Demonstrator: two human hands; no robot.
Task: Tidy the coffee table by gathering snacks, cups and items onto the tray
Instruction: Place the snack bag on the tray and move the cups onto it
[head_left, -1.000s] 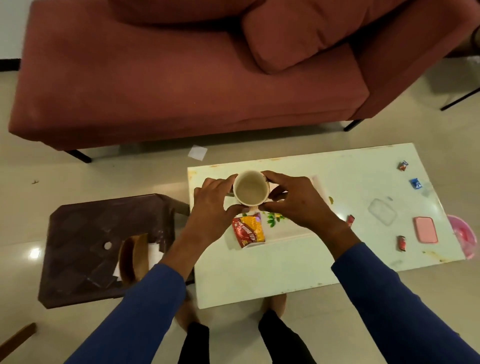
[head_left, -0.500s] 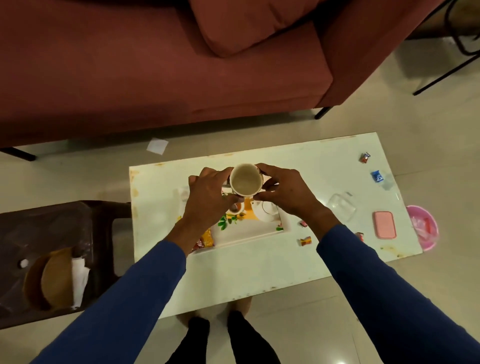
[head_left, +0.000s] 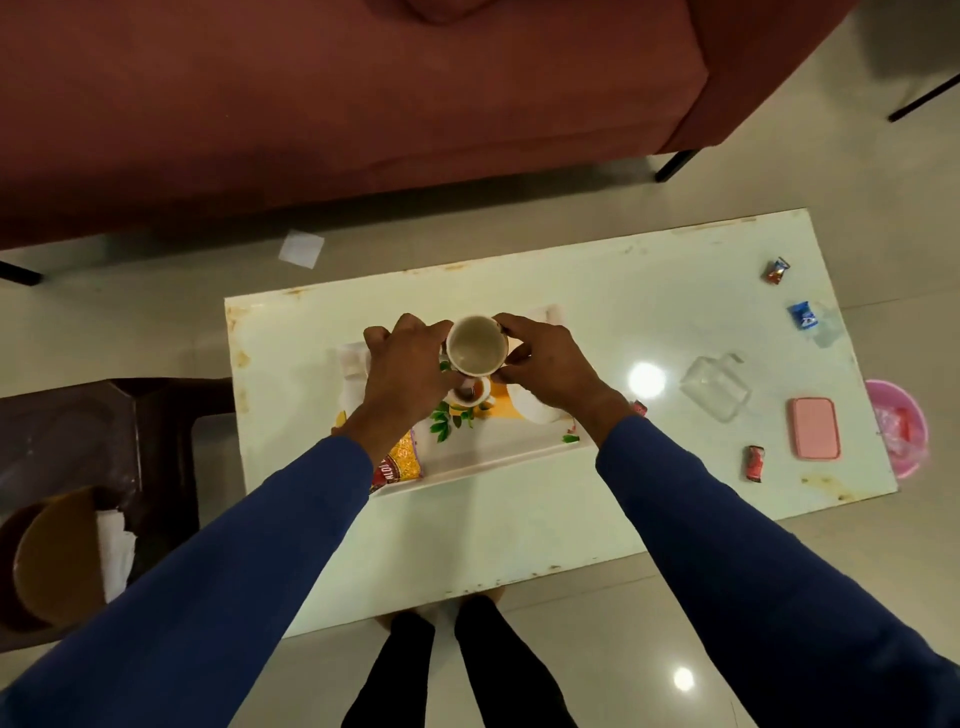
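I hold a white cup (head_left: 476, 346) between both hands above the tray (head_left: 498, 452), a white flowered tray on the pale coffee table (head_left: 519, 525). My left hand (head_left: 402, 371) grips the cup's left side and my right hand (head_left: 545, 364) its right side. Under the cup, on the tray, stands a smaller cup (head_left: 470, 393) with dark liquid, and a white cup (head_left: 535, 410) lies partly hidden by my right wrist. A red and yellow snack packet (head_left: 400, 462) lies at the tray's left end, half under my left sleeve.
On the table's right part lie several wrapped sweets (head_left: 777, 271), a clear plastic box (head_left: 716, 387) and a pink lid (head_left: 815, 435). A pink bin (head_left: 901, 431) stands past the right edge. A dark stool (head_left: 104, 467) is left; a red sofa (head_left: 363, 104) behind.
The camera has tilted down and shifted, so the table sits lower and larger in view. Both hands keep hold of the cup over the tray.
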